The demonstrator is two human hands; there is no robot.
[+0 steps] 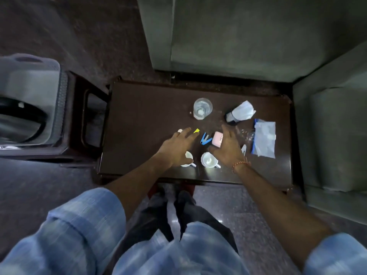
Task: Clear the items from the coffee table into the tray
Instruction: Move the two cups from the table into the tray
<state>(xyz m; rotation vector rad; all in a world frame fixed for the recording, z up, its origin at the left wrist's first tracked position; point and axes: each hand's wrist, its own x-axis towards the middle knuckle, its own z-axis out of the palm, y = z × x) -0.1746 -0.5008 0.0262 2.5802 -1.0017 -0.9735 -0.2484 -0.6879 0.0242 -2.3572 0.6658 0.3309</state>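
Head view, looking down on the dark wooden coffee table.

Left hand: fingers spread, palm down, empty. It sits over a white cup at the near edge, hiding most of it; fingertips reach toward a small yellow item and a small white object just beyond them (type not discernible).

Right hand: also spread and holding nothing. Its palm side lies just beside a pink case, partly covering it; contact cannot be told. A second white cup sits just below the thumb. A blue stapler-like item lies between the two hands.

Farther back: clear drinking glass, upright; crumpled face mask over a dark object. Right of the right hand: a plastic bag with a blue edge.

Grey plastic tray rests on a separate stand to the left, well apart from the table items.
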